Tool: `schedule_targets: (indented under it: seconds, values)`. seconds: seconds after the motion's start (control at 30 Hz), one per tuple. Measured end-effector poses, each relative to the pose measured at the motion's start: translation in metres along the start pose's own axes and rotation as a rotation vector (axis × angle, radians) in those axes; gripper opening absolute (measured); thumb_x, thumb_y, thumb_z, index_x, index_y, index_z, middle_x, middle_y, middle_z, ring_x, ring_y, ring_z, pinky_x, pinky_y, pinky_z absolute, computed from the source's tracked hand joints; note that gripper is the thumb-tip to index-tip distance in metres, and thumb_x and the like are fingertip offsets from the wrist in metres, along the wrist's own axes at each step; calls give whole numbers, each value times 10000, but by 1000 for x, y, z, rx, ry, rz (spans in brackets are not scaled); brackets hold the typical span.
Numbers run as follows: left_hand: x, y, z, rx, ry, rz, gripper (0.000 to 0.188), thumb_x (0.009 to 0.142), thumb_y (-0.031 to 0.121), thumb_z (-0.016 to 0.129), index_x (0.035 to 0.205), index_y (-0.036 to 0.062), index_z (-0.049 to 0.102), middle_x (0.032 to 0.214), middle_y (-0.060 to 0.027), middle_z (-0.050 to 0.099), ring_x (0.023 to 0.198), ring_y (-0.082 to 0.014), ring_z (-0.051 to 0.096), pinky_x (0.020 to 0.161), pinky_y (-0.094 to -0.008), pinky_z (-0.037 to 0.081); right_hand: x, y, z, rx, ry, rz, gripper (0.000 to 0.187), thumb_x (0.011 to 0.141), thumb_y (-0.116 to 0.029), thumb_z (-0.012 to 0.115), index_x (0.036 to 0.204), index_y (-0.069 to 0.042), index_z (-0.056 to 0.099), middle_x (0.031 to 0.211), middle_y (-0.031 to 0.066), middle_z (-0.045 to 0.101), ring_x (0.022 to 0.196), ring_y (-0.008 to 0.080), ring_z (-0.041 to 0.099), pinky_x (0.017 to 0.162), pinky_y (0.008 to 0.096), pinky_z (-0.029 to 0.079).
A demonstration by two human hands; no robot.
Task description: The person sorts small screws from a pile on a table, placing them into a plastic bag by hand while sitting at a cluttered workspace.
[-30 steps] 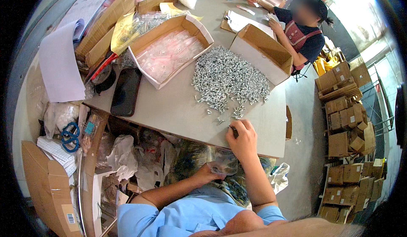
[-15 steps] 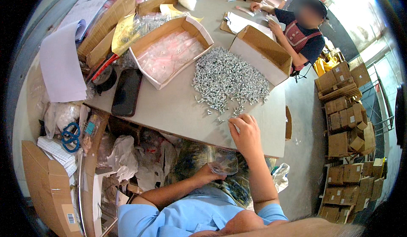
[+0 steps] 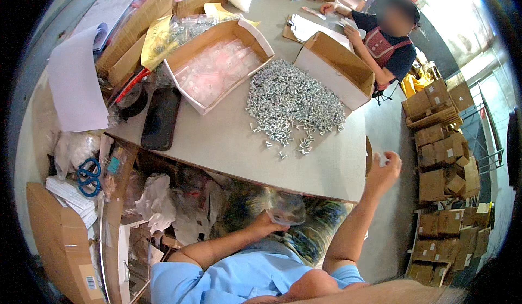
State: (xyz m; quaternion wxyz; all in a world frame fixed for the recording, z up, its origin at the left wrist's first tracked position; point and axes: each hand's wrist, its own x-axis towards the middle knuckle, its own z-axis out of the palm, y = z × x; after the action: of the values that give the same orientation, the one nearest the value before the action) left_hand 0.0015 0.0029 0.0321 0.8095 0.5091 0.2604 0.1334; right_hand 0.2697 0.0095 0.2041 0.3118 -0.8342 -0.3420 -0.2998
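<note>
My left hand (image 3: 267, 222) is closed on the side of a clear plastic tub (image 3: 288, 210), held over my lap just below the table's front edge. Its contents do not show clearly. My right hand (image 3: 385, 169) is raised beyond the table's right edge, fingers curled together. A small pale patch shows between the fingertips, but what they hold I cannot make out. On the table (image 3: 244, 157) lies a large heap of small silver screws (image 3: 293, 100), with a few loose ones scattered at its near side.
A shallow carton (image 3: 217, 67) of small clear packets stands left of the heap, an open white-and-brown box (image 3: 337, 70) behind it. A phone (image 3: 161, 119) lies near the left corner. Across the table sits a person (image 3: 389, 48) beside a clipboard (image 3: 315, 31). Stacked cartons (image 3: 443, 146) line the right.
My right hand has lifted from the near edge of the screws and swung right, past the table's side. My left hand keeps the tub in nearly the same place.
</note>
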Motion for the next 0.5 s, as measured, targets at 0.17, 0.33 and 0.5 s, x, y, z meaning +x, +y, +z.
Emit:
schedule_targets:
  seconds: [0.17, 0.33, 0.5]
  values:
    - [3, 1, 2, -62, -15, -33, 272, 753, 94, 746, 990, 63, 617, 922, -43, 654, 855, -140, 614, 764, -302, 514, -19, -25, 4, 444, -539, -6, 156, 787, -36, 645, 942, -16, 640, 884, 130, 626, 719, 220, 632, 641, 327, 503]
    - [-3, 28, 2, 89, 28, -92, 232, 731, 85, 759, 920, 66, 625, 886, -43, 658, 837, -135, 612, 762, -297, 512, -50, -68, 25, 467, -587, -258, 244, 752, -85, 679, 981, -29, 615, 962, 127, 596, 842, 286, 602, 732, 358, 492]
    - [-3, 15, 3, -42, 42, -92, 268, 744, 105, 748, 975, 52, 624, 934, -51, 660, 844, -140, 611, 785, -291, 502, -57, -75, 36, 472, -676, -265, 288, 745, -130, 671, 1004, -50, 571, 940, 151, 575, 883, 355, 565, 769, 410, 465]
